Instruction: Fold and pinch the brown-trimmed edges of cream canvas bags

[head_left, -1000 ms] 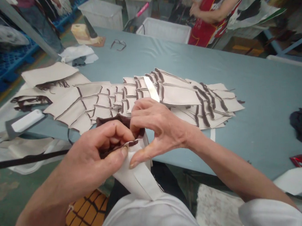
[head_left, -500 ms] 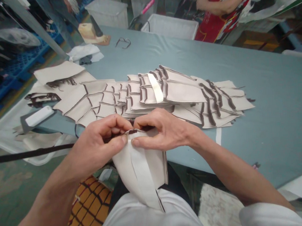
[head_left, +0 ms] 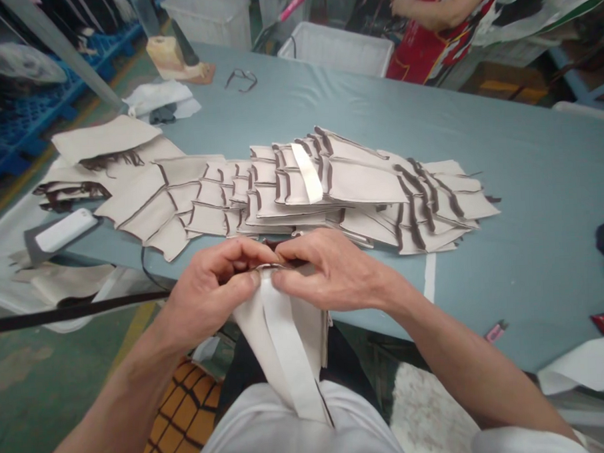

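Cream fabric piece (head_left: pixel 307 333): gripped by its top edge at the fingertips, just short of the table's near edge, with the rest hanging down from the fingers toward the lap
Left hand (head_left: pixel 212 287): fingers (head_left: pixel 234 273) drawn together and clamped on the left part of that edge, thumb pressed against forefinger
Right hand (head_left: pixel 334 272): fingers (head_left: pixel 303 253) likewise closed and clamped on the right part, thumb underneath
Grip: both hands are set tip to tip and touching, so the short stretch of edge between them appears to be held flat and tight
Dark trim (head_left: pixel 267 244): glimpsed just behind the fingertips, mostly hidden by them
White strap (head_left: pixel 292 360): runs down the middle of the piece from directly under the thumbs
Fanned pile (head_left: pixel 360 184): laid just beyond the fingers and overlapped like shingles, apparently so each dark-edged piece can be told apart
Table (head_left: pixel 530 176): blue-grey, stretching away past the pile
Black strap (head_left: pixel 75 310): stretched out to the left of the left hand, well apart
Co-worker (head_left: pixel 424 41): seen far beyond the fingers, across the table, beside a white bin (head_left: pixel 339 51)
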Motion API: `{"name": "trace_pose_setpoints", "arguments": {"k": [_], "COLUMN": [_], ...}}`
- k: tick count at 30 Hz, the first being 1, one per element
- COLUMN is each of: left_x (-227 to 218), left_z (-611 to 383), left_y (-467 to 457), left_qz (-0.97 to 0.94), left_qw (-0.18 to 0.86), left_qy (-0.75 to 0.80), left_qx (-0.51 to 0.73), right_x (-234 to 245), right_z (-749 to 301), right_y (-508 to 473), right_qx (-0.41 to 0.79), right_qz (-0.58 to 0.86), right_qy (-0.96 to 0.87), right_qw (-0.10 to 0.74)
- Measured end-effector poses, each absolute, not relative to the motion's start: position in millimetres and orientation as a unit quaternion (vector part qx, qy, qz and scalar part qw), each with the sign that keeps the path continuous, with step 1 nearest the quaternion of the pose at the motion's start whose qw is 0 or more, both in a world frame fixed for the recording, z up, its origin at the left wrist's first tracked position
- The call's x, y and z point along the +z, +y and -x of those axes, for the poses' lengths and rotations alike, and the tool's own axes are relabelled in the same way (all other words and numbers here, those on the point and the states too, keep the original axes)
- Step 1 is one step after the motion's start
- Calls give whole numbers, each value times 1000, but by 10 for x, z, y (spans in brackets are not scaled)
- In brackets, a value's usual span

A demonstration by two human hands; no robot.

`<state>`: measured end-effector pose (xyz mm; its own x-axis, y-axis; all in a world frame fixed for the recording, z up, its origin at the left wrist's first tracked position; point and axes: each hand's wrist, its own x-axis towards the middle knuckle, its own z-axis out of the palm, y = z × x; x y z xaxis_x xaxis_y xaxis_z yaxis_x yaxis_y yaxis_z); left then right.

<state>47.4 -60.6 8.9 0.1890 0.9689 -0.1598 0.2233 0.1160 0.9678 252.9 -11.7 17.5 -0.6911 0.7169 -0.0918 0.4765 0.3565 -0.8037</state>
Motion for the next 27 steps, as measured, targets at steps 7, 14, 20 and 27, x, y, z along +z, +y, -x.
{"name": "trace_pose_setpoints", "arguments": {"k": [7, 14, 20, 27], "left_x": [-44, -220, -241, -288], "left_z": [-516, -652, -753, -823], "left_y": [-598, -610, -598, -578], "left_qz": [-537, -503, -483, -455], "left_qw": [528, 539, 539, 561], "left_qy": [506, 479, 457, 436], "left_qx": [420, 476, 517, 537], "right_x": [130, -68, -118, -12], "right_z": [-2511, -2558, -2537, -2532], "right_y": [-161, -162, -236, -281], "right_qx": [425, 680, 780, 688], "right_qz": [389, 318, 275, 338], "right_qy": [-795, -619, -489, -568], "right_qw": [190, 231, 276, 299]}}
